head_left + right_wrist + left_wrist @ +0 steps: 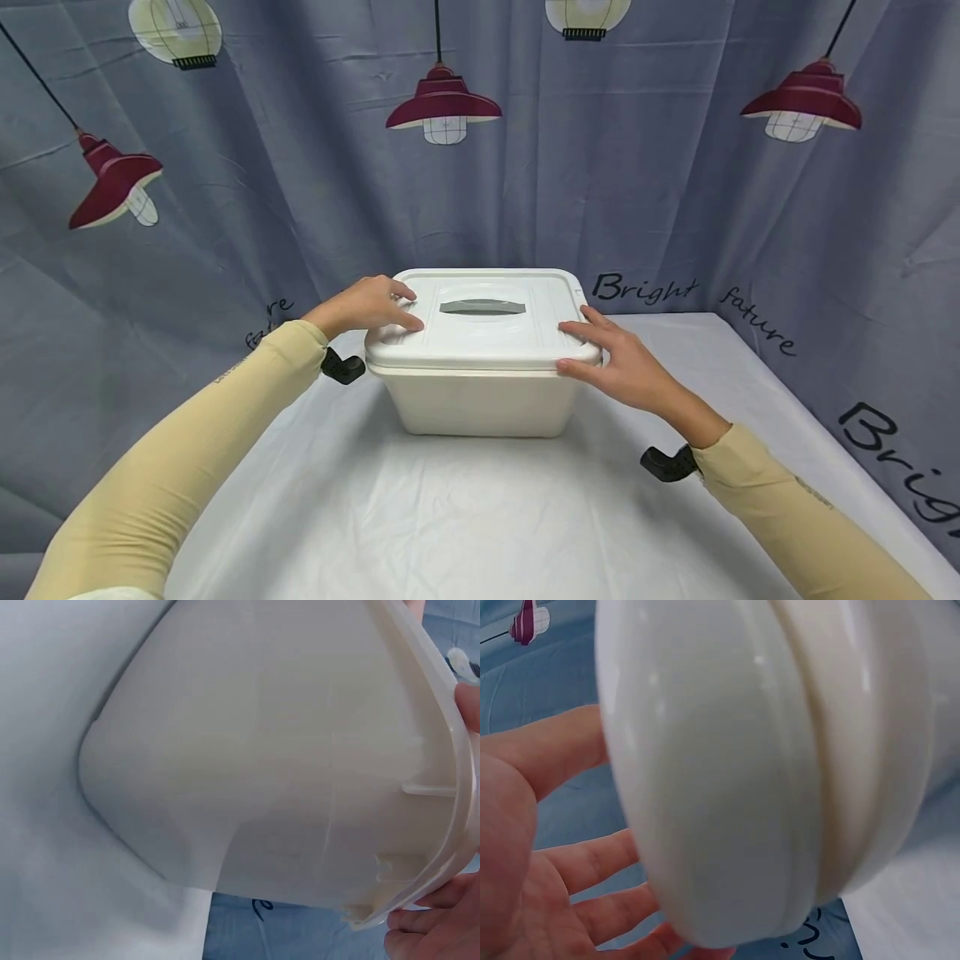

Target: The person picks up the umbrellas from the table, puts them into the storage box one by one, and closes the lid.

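Note:
A white lidded plastic box (pixel 483 404) stands upright on a white-covered table. Its lid (pixel 480 346) lies over the rim and has a grey handle (pixel 482 307) folded flat in the middle. On the lid's left side rests my left hand (pixel 367 304), fingers spread and thumb on the top face. My right hand (pixel 622 358) touches the right side, its thumb at the front right corner of the lid and its fingers reaching over the edge. In the left wrist view, the lid's rounded edge (pixel 712 772) hides the fingertips. The box's contents are hidden.
White cloth (pixel 480 517) covers the table around the box. Behind and at the sides hangs a blue-grey curtain (pixel 637 167) printed with lamps and lettering. Black wrist mounts (pixel 667 464) stick out beneath both wrists.

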A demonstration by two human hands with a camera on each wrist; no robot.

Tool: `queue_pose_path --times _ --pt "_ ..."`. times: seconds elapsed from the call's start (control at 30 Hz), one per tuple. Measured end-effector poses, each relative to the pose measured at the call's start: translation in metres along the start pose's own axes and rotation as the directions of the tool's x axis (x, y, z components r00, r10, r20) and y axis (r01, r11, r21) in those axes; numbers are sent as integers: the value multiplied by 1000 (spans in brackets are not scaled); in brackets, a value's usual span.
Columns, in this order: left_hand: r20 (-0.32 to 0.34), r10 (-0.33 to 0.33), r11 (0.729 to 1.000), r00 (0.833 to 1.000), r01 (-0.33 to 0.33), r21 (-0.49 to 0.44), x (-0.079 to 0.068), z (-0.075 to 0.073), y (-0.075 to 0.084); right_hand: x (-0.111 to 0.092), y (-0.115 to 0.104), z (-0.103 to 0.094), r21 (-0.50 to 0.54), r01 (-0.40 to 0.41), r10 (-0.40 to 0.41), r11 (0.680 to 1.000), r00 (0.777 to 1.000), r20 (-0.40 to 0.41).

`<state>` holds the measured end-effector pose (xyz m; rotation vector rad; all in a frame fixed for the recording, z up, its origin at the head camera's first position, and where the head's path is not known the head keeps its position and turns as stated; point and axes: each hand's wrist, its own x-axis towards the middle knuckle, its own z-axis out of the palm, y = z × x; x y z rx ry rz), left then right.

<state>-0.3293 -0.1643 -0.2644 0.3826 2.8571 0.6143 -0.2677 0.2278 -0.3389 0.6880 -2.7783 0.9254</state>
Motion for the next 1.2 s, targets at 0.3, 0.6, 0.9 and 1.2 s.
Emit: queue_pose_path --times 0.3,0.6,0.9,1.2 --pt "13 -11 1000 1000 11 12 -6 2 1 -8 2 5 7 23 -22 1000 999 -32" --pt "17 -1 1000 1000 1 3 -8 6 3 -15 6 6 -42 15 -15 999 1000 -19" --pt "3 34 999 999 -34 34 -8 8 2 -15 7 2 -43 21 -21 999 1000 -2" --pt "-76 33 999 997 -34 -1 -25 8 -9 -13 13 -17 -1 25 -25 1000 993 -115"
